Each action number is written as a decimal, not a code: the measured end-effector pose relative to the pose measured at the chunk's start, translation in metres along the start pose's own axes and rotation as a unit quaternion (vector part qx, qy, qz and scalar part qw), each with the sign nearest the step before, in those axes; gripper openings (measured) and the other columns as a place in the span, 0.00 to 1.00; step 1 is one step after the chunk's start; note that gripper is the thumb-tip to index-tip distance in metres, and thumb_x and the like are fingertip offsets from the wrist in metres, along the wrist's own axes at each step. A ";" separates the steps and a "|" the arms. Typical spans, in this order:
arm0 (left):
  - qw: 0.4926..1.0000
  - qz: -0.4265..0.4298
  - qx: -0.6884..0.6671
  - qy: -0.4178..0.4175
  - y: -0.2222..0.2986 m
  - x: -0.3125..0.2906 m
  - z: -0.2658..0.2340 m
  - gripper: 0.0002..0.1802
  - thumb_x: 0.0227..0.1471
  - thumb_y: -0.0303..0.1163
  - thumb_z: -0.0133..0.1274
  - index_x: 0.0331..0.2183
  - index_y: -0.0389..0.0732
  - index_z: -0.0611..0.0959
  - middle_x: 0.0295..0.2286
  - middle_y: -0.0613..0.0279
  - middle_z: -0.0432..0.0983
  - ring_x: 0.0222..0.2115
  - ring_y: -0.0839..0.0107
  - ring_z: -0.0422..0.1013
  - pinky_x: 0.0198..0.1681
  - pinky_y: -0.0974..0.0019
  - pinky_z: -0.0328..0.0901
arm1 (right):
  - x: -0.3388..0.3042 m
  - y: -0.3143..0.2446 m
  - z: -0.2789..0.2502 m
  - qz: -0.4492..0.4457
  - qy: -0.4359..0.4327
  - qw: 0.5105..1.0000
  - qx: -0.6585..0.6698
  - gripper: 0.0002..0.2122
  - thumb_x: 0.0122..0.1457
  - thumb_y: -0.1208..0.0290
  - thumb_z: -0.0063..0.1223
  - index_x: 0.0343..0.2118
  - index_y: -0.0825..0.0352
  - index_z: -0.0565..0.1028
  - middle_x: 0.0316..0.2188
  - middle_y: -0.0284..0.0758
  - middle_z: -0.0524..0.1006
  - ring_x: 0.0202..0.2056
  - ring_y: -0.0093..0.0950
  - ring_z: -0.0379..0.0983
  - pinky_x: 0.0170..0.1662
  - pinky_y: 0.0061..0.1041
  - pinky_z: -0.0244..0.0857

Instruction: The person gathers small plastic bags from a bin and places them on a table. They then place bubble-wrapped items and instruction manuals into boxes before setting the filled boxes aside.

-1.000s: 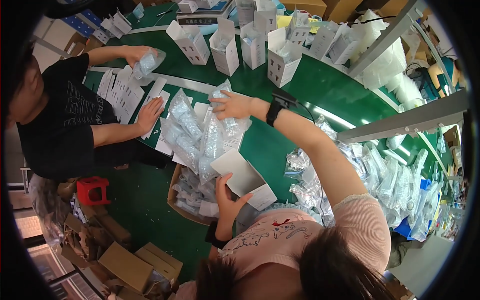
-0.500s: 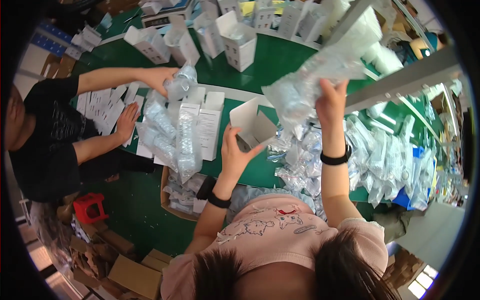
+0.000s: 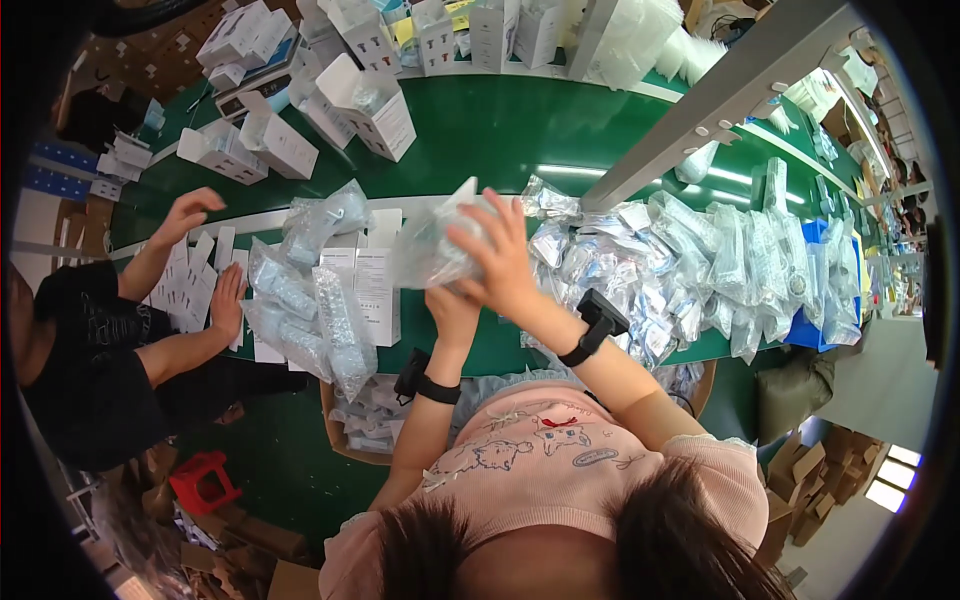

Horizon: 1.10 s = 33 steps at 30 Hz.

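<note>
Both hands (image 3: 490, 275) around tilted plastic pouch (image 3: 430, 250)

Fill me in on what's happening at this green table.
A person in a pink shirt holds a clear plastic bag against a white box, right hand on top, left hand underneath. Piles of filled bags lie to the right. A co-worker's hands rest on white leaflets at left.

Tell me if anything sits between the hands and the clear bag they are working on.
Nothing visible does. The right hand lies directly on the clear plastic bag, and the left hand is right under it by the white box.
</note>
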<state>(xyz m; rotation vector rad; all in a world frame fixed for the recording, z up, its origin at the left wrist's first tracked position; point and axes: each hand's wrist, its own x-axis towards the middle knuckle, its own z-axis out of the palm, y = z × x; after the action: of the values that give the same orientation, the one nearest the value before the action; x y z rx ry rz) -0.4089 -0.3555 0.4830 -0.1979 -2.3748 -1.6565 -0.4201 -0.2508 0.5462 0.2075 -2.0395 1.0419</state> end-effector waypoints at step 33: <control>0.998 -0.049 0.026 -0.012 0.013 0.041 -0.048 0.06 0.35 0.22 0.57 0.21 0.34 0.76 0.20 0.63 0.72 0.17 0.78 0.64 0.19 0.75 0.56 | -0.009 0.011 -0.020 -0.014 -0.238 0.969 0.060 0.12 0.42 0.78 0.55 0.33 0.65 0.70 0.37 0.37 0.67 0.40 0.35 0.67 0.34 0.28 0.66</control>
<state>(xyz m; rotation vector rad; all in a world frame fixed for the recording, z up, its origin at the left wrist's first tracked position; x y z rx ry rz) -0.4397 -0.3972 0.5216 -0.0955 -2.4792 -1.6418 -0.4071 -0.2308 0.5396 0.5980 -2.3872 1.1840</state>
